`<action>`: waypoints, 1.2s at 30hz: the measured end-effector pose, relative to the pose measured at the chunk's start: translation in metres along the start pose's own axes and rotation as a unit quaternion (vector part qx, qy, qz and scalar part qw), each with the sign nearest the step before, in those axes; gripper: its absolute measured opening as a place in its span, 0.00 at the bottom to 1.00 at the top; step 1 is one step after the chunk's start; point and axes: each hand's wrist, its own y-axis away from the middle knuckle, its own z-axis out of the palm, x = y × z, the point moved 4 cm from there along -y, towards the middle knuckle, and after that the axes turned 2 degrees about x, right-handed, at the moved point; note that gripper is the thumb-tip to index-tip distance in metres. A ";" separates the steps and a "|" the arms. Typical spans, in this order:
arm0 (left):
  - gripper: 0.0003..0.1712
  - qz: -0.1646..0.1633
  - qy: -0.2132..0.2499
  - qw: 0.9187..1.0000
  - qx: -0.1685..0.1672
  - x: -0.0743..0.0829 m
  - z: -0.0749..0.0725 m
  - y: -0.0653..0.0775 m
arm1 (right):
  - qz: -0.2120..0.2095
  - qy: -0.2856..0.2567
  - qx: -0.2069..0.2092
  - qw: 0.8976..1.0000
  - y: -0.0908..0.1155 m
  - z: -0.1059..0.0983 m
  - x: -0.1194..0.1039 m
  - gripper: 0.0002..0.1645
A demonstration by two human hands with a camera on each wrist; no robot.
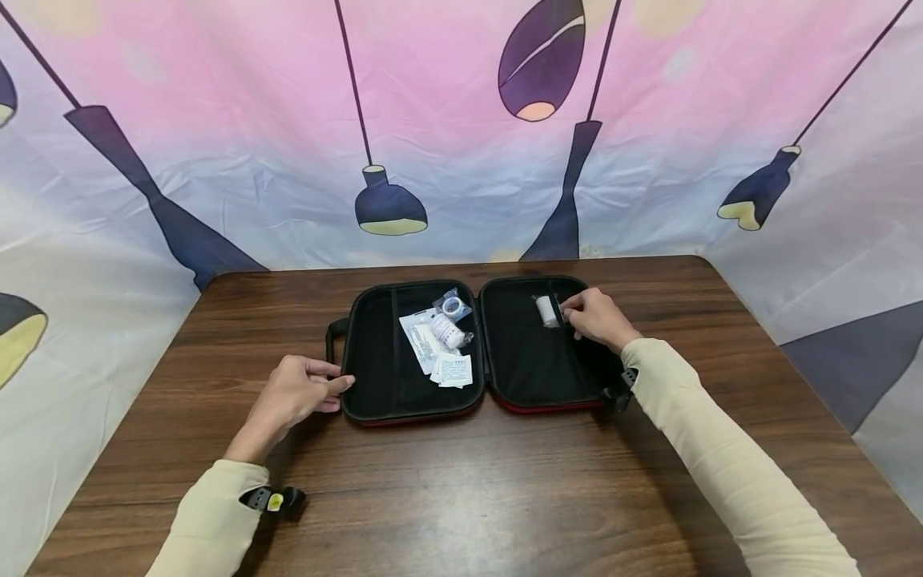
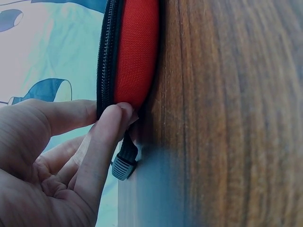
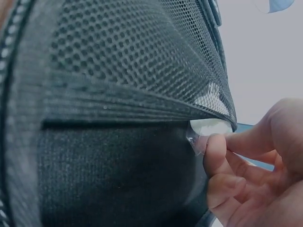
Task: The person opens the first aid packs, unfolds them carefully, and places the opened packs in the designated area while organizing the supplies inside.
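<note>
A red zip case lies spread on the table, its black inside (image 1: 371, 353) facing up. My left hand (image 1: 292, 391) pinches its left edge between thumb and fingers; in the left wrist view they meet the red shell (image 2: 137, 52) beside the zip. Over the right half, my right hand (image 1: 602, 319) pinches the wrapper of a small white roll (image 1: 546, 311) by its end. The right wrist view has this roll in clear film (image 3: 208, 126), partly tucked under the elastic band of a black mesh pocket (image 3: 128, 52).
In the case's left half lie a wrapped bandage roll (image 1: 447, 330), a bagged tape roll (image 1: 453, 306), a white packet (image 1: 418, 336) and small white sachets (image 1: 453, 371). A carry handle (image 1: 332, 338) sticks out on the left. Behind the wooden table (image 1: 461, 497) hangs a printed cloth (image 1: 461, 128).
</note>
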 end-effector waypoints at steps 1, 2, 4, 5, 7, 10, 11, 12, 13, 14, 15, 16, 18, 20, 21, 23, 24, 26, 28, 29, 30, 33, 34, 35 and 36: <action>0.28 0.001 0.000 1.000 0.001 0.000 0.000 0.000 | 0.001 0.000 0.000 1.000 0.000 0.001 0.000 0.22; 0.28 0.001 0.000 1.000 0.001 0.000 0.000 0.000 | -0.001 -0.001 -0.001 1.000 0.000 0.001 -0.001 0.22; 0.28 0.001 -0.001 1.000 0.003 0.000 0.000 0.001 | -0.002 -0.001 -0.003 1.000 0.000 0.002 -0.002 0.23; 0.28 0.001 -0.001 1.000 0.003 0.000 0.000 0.001 | -0.003 -0.002 -0.003 1.000 -0.001 0.003 -0.003 0.23; 0.28 0.001 -0.001 1.000 0.003 0.000 0.000 0.001 | -0.004 0.002 -0.002 1.000 -0.001 0.003 -0.003 0.23; 0.28 0.002 0.000 1.000 0.002 0.001 0.000 0.001 | -0.003 0.007 0.000 1.000 -0.001 0.001 -0.004 0.22; 0.28 0.002 0.001 1.000 0.002 0.001 0.000 0.001 | -0.003 0.009 0.001 1.000 0.000 0.000 -0.005 0.22; 0.28 0.003 0.002 1.000 0.002 0.001 0.000 0.001 | -0.004 0.011 0.003 1.000 0.000 -0.002 -0.005 0.22; 0.28 0.004 0.001 1.000 0.002 0.001 0.000 0.001 | -0.003 0.013 0.005 1.000 0.000 -0.003 -0.005 0.22; 0.27 0.004 0.001 1.000 0.003 0.002 -0.001 0.001 | -0.004 0.014 0.009 1.000 0.000 -0.005 -0.006 0.21; 0.27 0.004 0.001 1.000 0.003 0.002 -0.001 0.001 | -0.002 0.016 0.013 1.000 0.000 -0.007 -0.006 0.21; 0.27 0.004 0.000 1.000 0.004 0.002 -0.001 0.001 | -0.001 0.017 0.018 1.000 0.000 -0.009 -0.006 0.20; 0.27 0.002 -0.002 1.000 0.004 0.002 -0.001 0.001 | 0.000 0.019 0.026 0.999 0.000 -0.012 -0.008 0.20; 0.27 0.001 -0.002 1.000 0.004 0.002 -0.001 0.001 | -0.002 0.020 0.034 0.999 0.000 -0.013 -0.012 0.20; 0.27 0.001 -0.002 1.000 0.004 0.001 -0.001 0.001 | -0.005 0.020 0.036 0.999 0.001 -0.013 -0.014 0.20; 0.27 -0.001 -0.002 1.000 0.004 0.001 -0.001 0.001 | -0.013 0.022 0.038 0.999 0.001 -0.011 -0.020 0.20; 0.28 -0.002 -0.002 1.000 0.004 0.001 -0.001 0.000 | -0.018 0.025 0.038 0.999 0.001 -0.010 -0.023 0.20; 0.28 -0.003 -0.002 1.000 0.004 0.001 -0.001 0.000 | -0.026 0.033 0.038 0.998 0.001 -0.007 -0.031 0.20; 0.28 -0.004 0.001 1.000 0.003 0.001 -0.001 0.000 | -0.037 0.041 0.035 0.998 0.001 -0.003 -0.039 0.20; 0.28 -0.003 0.002 1.000 0.003 0.001 -0.001 0.000 | -0.042 0.043 0.033 0.998 0.001 0.000 -0.043 0.21; 0.28 -0.002 0.003 1.000 0.003 0.001 -0.001 0.000 | -0.047 0.046 0.030 0.997 0.001 0.002 -0.047 0.21; 0.28 0.000 0.006 1.000 0.002 0.000 0.000 0.000 | -0.059 0.049 0.020 0.997 0.001 0.013 -0.059 0.21; 0.28 0.000 0.005 1.000 0.003 0.000 0.000 0.000 | -0.065 0.051 0.017 0.996 0.001 0.016 -0.063 0.22; 0.28 0.000 0.005 1.000 0.002 0.000 0.000 0.000 | -0.068 0.053 0.015 0.996 0.001 0.020 -0.067 0.22; 0.28 0.000 0.005 1.000 0.002 0.000 0.000 0.000 | -0.073 0.055 0.013 0.996 0.001 0.024 -0.071 0.22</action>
